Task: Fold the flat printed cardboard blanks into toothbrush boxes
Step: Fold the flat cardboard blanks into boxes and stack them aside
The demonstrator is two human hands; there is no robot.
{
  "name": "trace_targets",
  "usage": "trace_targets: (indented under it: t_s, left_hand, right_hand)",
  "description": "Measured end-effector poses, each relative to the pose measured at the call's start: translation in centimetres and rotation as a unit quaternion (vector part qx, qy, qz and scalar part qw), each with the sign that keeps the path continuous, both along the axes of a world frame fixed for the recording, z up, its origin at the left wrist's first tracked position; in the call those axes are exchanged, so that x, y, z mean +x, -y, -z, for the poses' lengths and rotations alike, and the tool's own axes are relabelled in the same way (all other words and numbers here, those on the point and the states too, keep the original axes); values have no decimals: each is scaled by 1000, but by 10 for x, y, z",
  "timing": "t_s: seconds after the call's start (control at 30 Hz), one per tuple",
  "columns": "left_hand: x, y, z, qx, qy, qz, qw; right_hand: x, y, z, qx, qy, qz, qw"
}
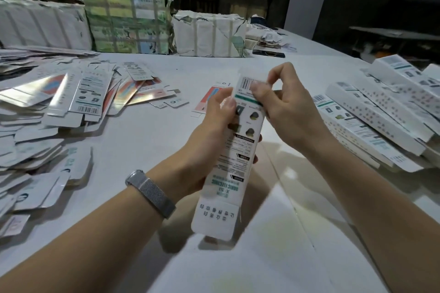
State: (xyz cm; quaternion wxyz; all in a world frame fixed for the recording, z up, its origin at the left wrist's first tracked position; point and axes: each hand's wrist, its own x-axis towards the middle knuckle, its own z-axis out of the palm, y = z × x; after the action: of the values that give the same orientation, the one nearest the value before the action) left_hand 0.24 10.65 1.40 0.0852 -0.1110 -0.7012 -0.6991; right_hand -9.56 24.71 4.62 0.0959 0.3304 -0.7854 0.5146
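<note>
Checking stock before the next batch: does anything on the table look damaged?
Yes: the wrapped bundles at the far edge have torn, ragged paper, and the flat blanks on the left lie in a loose, slumped heap.

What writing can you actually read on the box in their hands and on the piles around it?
"X-S1": upside down on the box held by both hands, left hand, right hand.
Teal line above it: too blurred to read.
Characters on its near flap: too blurred.
Barcode at its far end: digits too small.
Flat blanks and folded boxes: print too small.
</note>
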Motion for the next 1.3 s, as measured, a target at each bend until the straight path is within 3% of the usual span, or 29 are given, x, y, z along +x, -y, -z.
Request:
trace_targets:
  t_s: [0.1,0.27,0.5,0.83,1.03,1.3]
  left_hand:
    - [0,-7,-7,70,73,-22,995]
    - [-6,-1,-8,183,79,74,977]
    - [-7,0,-8,157,63,26,985]
    - [-6,3,-7,94,44,12,995]
    - [-6,0,-8,107,49,8,993]
    - [-8,-5,-3,113,44,-9,993]
  right_hand:
    - [0,0,2,-33,28,-31,999]
    - [6,3,3,-94,63,-97,989]
    - [11,7,4,-151,146,-117,971]
    - [12,11,8,-141,162,-135,967]
    - [15,11,9,-156,192,-129,960]
    - [10,11,10,-252,216,-126,935]
